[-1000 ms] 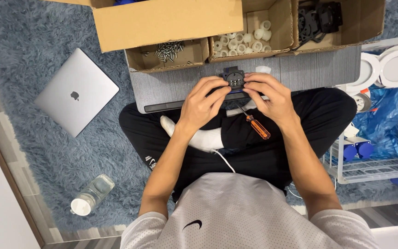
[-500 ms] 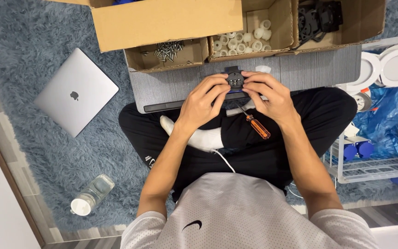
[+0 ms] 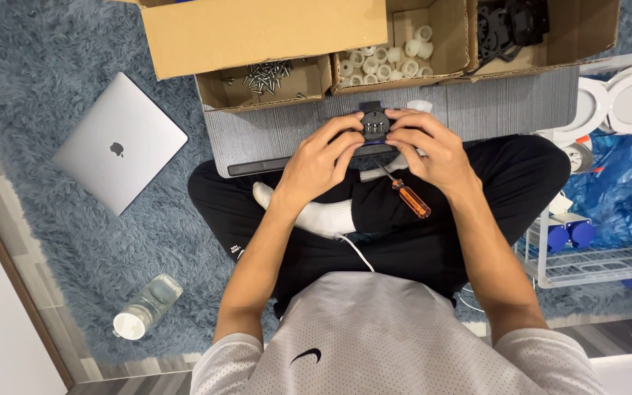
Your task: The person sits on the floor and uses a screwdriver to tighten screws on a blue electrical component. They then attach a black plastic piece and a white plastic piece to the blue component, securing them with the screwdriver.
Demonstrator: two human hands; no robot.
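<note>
Hands together over lap, gripping small black part.
We pinch the black part (image 3: 374,126) between left hand (image 3: 320,162) and right hand (image 3: 433,150), wrists bent inward, above the screwdriver (image 3: 409,197).

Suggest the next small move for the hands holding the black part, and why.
Probably the right hand should let go and pick up the screwdriver on the lap: both hands grip the small black part, and the left hand could steady it alone.
</note>
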